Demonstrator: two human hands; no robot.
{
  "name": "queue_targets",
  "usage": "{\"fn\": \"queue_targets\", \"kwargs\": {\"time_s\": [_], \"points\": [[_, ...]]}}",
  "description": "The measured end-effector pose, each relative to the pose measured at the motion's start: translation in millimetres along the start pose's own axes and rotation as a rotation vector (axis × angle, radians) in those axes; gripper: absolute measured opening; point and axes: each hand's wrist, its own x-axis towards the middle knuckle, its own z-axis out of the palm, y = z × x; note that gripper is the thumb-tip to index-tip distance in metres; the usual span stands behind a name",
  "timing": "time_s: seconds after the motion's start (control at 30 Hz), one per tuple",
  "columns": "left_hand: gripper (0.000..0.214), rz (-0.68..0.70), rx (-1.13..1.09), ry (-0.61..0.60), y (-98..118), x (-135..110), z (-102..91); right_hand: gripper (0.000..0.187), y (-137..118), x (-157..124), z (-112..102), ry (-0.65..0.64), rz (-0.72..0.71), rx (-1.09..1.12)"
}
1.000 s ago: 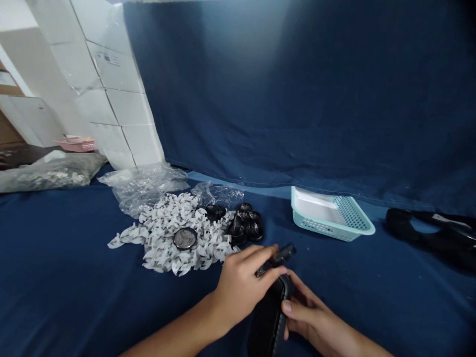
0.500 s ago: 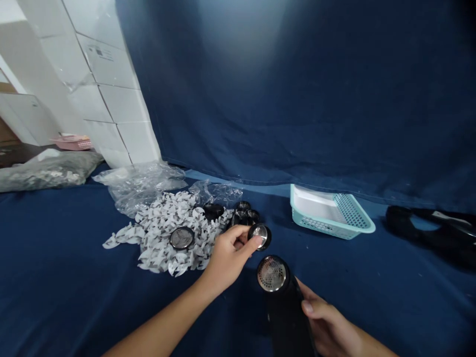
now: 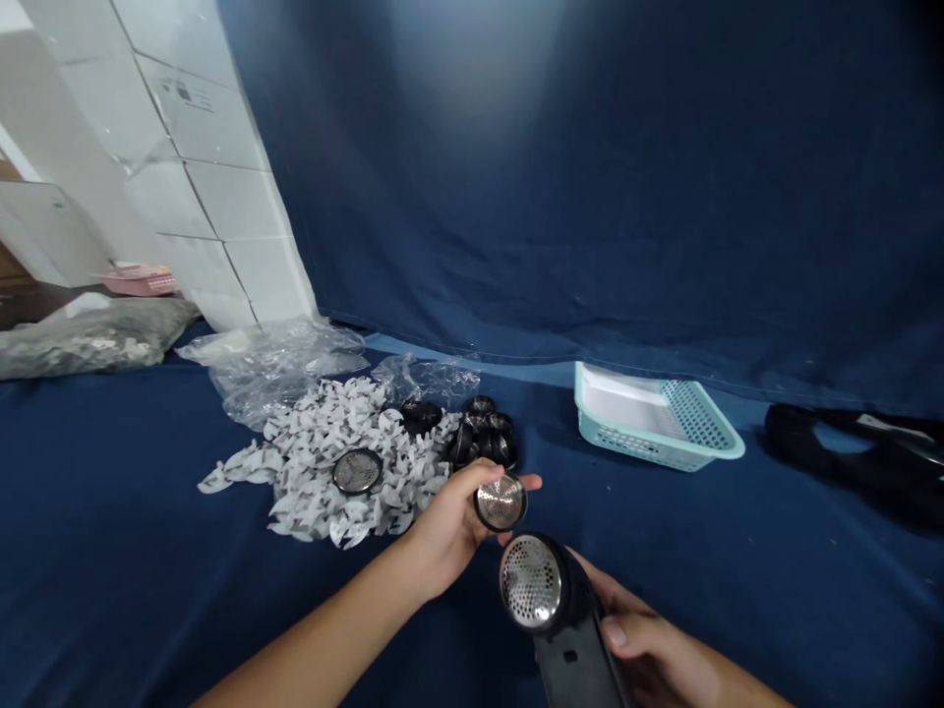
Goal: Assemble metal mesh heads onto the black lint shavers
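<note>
My left hand (image 3: 455,529) is closed on a round shaver head cover (image 3: 501,501) with a perforated metal face and black rim. Just below and to the right of it, my right hand (image 3: 649,634) grips the black body of a fabric shaver (image 3: 579,659). The shaver's round perforated metal head (image 3: 532,581) faces up toward me, close to the cover but apart from it. Left of my left hand, another head cover (image 3: 358,472) lies on a heap of small grey blade-like pieces (image 3: 310,472). Behind my left hand sits a cluster of black-rimmed covers (image 3: 487,433).
Crumpled clear plastic bags (image 3: 272,364) lie behind the heap. A light-green basket (image 3: 656,447) with something white inside stands right of centre. Black items (image 3: 848,452) rest at the far right. White boxes (image 3: 228,197) are stacked at the left, beside a blue cloth backdrop (image 3: 590,197).
My left hand has brought the cover down and a little left, turning it, with a finger now stretched out behind. The shaver has tilted so its head and body front show more.
</note>
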Motion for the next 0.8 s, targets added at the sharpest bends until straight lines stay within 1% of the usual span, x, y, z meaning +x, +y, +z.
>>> {"fn": "queue_targets", "kwargs": {"time_s": [0.07, 0.13, 0.3, 0.43, 0.57, 0.73, 0.8], "points": [[0.022, -0.003, 0.042, -0.026, -0.9, -0.1, 0.0, 0.052, 1.4, -0.2, -2.1, -0.008, -0.004, 0.001], [0.023, 0.007, 0.108, -0.023, -2.6, -0.3, 1.2, 0.053, 2.8, -0.7, -3.5, 0.002, 0.003, 0.011], [0.027, 0.126, 0.4, 0.086, -5.6, -1.2, 5.0, 0.057, 2.2, -2.1, -0.9, 0.028, 0.029, -0.034], [0.027, 0.123, 0.53, 0.112, -4.2, -3.3, 4.3, 0.058, 0.0, -2.4, 0.4, 0.076, 0.075, -0.083], [0.027, 0.082, 0.514, 0.118, -5.1, -4.6, 0.6, 0.061, 0.2, -1.4, -0.9, 0.069, 0.077, -0.098], [0.019, 0.079, 0.48, 0.053, -6.1, -2.8, -1.8, 0.063, 2.4, -1.5, -3.4, 0.057, 0.067, -0.103], [0.024, 0.093, 0.482, 0.026, -3.8, -2.6, -0.9, 0.064, 2.7, -2.1, -4.5, 0.054, 0.061, -0.097]]}}
